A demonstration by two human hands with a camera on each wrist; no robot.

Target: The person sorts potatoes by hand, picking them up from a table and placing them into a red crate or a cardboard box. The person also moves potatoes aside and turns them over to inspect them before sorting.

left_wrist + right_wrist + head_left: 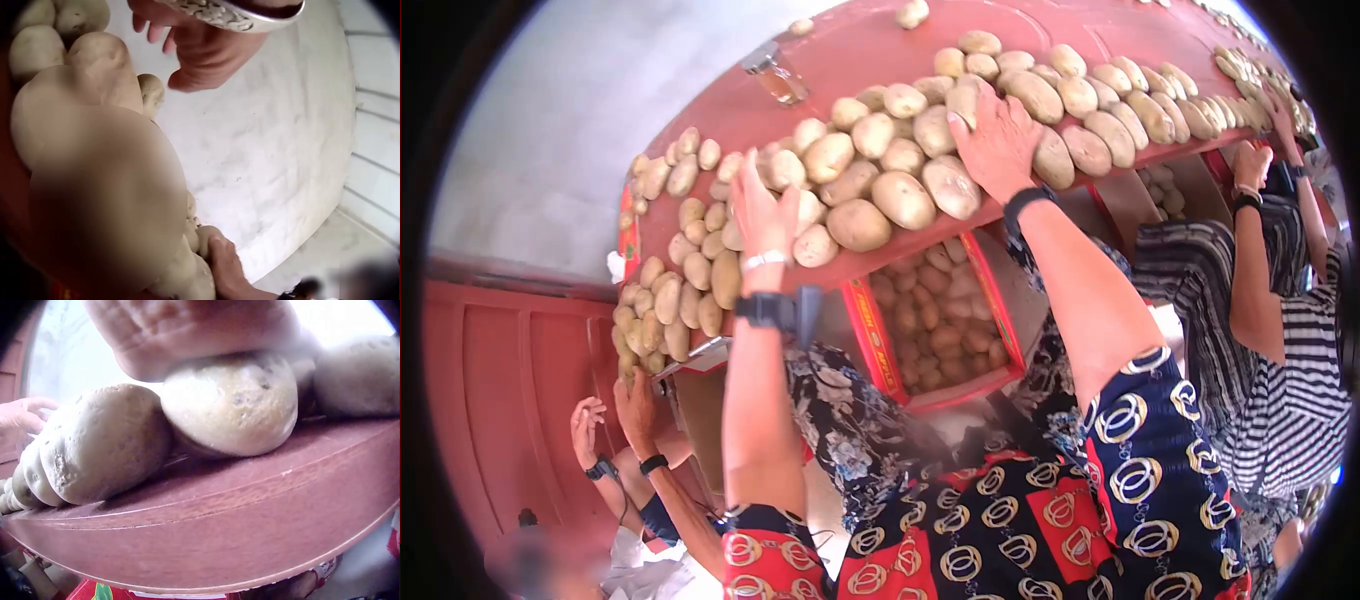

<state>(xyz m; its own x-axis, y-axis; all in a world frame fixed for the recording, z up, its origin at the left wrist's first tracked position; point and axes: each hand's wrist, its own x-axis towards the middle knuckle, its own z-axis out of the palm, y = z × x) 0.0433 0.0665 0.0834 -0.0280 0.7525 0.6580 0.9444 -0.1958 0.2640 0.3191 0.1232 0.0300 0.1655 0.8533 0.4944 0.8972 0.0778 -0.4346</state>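
Note:
Many potatoes [902, 198] lie in rows along the edge of a round red-brown table [730, 100]. In the head view my left hand [762, 212] rests over potatoes at the left, fingers extended. My right hand [998, 142] lies across potatoes near the centre, fingers pointing away. The right wrist view shows the palm [200, 331] touching a pale potato [234, 406] at the table's edge. Beside large potatoes [103, 69] in the left wrist view is a hand [215, 53] with a silver bracelet; its fingertips are partly hidden.
Below the table edge stands a red box [870, 335] full of potatoes. A glass [778, 78] is on the table. Another person's hands [636, 405] are at the lower left, and a person in stripes [1290, 420] sits at the right, hands near the potatoes.

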